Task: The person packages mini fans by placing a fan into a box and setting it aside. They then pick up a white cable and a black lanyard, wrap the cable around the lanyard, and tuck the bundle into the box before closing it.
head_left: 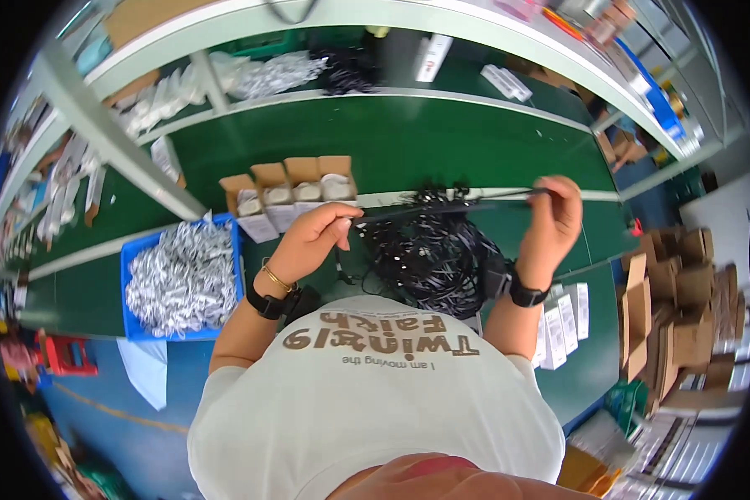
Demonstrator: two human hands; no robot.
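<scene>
Between my two hands a thin black cord (450, 207) is stretched nearly level above the table. My left hand (318, 232) pinches one end between thumb and fingers. My right hand (560, 212), raised a little higher, has its fingers closed on the other end. Below the cord lies a tangled heap of black cords (433, 262) with shiny bits among them; whether they are cables or straps I cannot tell. Just beyond my left hand stand several small open cartons (296, 193), with white items inside.
A blue bin (131, 279) full of silvery packets stands at the left. Several white boxes (568, 317) stand in a row at the right. A shelf (342, 15) overhangs the far side of the green table (492, 133). Brown cardboard boxes (683, 308) are stacked off to the right.
</scene>
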